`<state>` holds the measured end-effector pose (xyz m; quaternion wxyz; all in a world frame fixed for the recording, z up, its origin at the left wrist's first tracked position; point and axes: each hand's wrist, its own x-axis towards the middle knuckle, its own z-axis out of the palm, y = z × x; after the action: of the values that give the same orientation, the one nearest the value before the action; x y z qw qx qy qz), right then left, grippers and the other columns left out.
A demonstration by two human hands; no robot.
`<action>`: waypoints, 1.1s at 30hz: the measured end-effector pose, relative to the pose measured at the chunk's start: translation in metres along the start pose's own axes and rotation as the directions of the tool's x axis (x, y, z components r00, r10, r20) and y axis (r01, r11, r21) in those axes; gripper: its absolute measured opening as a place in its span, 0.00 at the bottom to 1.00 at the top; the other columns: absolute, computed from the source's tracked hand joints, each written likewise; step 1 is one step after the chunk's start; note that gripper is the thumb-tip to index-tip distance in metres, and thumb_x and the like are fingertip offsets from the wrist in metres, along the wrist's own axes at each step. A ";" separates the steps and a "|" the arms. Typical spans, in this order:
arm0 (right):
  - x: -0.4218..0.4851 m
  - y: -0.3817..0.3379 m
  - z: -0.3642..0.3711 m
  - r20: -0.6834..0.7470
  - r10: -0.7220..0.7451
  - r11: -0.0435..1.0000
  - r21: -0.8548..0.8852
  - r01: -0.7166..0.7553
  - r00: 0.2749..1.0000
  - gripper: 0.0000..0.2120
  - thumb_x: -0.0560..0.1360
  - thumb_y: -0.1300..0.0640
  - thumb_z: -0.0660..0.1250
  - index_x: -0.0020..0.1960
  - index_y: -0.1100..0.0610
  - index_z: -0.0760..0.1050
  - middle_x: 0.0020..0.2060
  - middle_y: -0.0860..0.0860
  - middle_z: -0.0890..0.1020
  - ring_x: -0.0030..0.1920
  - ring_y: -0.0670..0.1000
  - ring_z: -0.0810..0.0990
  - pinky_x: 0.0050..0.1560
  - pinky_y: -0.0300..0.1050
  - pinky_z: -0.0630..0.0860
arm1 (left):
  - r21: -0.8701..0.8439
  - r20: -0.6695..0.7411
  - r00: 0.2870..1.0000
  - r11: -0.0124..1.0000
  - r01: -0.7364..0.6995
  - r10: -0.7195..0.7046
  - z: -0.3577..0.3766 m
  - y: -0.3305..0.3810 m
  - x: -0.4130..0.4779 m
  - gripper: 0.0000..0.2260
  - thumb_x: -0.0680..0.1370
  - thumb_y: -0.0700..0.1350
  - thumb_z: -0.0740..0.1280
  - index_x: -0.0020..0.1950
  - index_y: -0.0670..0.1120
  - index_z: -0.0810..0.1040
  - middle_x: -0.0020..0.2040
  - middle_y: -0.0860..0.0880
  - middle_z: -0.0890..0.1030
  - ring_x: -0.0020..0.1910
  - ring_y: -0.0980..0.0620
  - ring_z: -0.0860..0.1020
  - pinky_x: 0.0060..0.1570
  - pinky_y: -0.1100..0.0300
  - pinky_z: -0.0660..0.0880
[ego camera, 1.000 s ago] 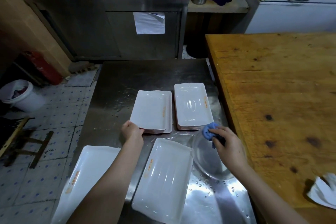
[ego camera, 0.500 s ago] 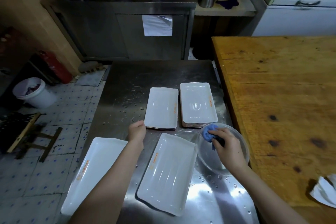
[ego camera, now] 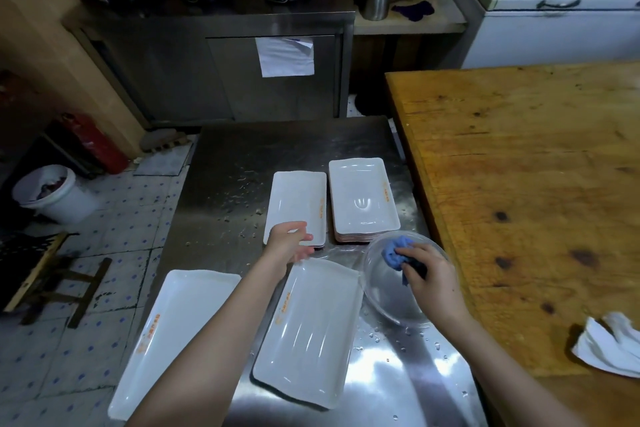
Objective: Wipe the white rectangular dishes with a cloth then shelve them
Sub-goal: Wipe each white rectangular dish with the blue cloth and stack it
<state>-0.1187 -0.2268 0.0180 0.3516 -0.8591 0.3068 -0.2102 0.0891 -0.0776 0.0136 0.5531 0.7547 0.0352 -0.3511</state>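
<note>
- On wet steel tabletop (ego camera: 242, 156), glossy white rectangular dishes (ego camera: 311, 329) are lying, some stacked.
- Left hand (ego camera: 289, 243) is reaching one stack (ego camera: 298, 204), grip apart; contact unclear.
- Right hand (ego camera: 433, 277) is clamping crumpled blue cloth (ego camera: 393, 253) inside clear bowl (ego camera: 388, 298), palm hiding part.

My left arm (ego camera: 221, 333) runs up from the bottom middle of the frame. The left hand (ego camera: 289, 242) sits about dead centre, fingers loose and pointing right, gripping nothing. My right arm (ego camera: 502, 357) comes in from the lower right corner, and the right hand (ego camera: 433, 276) is curled around a blue cloth (ego camera: 391, 253).
</note>
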 end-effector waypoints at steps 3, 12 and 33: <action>0.002 0.007 -0.007 -0.013 0.026 1.000 0.014 -0.026 1.000 0.14 0.69 0.73 0.68 0.52 0.61 0.81 0.52 0.54 0.80 0.51 0.49 0.77 0.54 0.36 0.69 | 0.021 0.042 0.999 1.000 0.023 -0.023 0.016 0.005 0.007 0.09 0.81 0.39 0.61 0.61 0.45 0.73 0.48 0.43 0.80 0.32 0.49 0.78 0.34 0.61 0.74; 0.010 0.026 -0.015 -0.029 0.099 0.995 0.025 -0.099 0.995 0.15 0.68 0.72 0.68 0.51 0.60 0.81 0.49 0.50 0.79 0.50 0.48 0.77 0.51 0.30 0.68 | 0.224 0.138 0.988 0.974 0.034 -0.067 0.059 0.004 0.042 0.14 0.79 0.42 0.64 0.60 0.36 0.72 0.35 0.44 0.77 0.24 0.50 0.76 0.29 0.61 0.76; 0.003 0.029 -0.021 -0.027 0.124 0.992 0.034 -0.123 0.992 0.14 0.69 0.72 0.68 0.50 0.59 0.82 0.49 0.48 0.78 0.51 0.48 0.76 0.50 0.20 0.64 | 0.192 -0.108 0.994 0.981 0.022 -0.001 0.067 -0.007 0.041 0.12 0.75 0.33 0.60 0.57 0.42 0.70 0.54 0.41 0.80 0.48 0.41 0.81 0.48 0.53 0.80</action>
<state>-0.1393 -0.2550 0.0113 0.3732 -0.8296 0.3610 -0.2054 0.0835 -0.1460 -0.0249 0.4727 0.8223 0.0352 -0.3148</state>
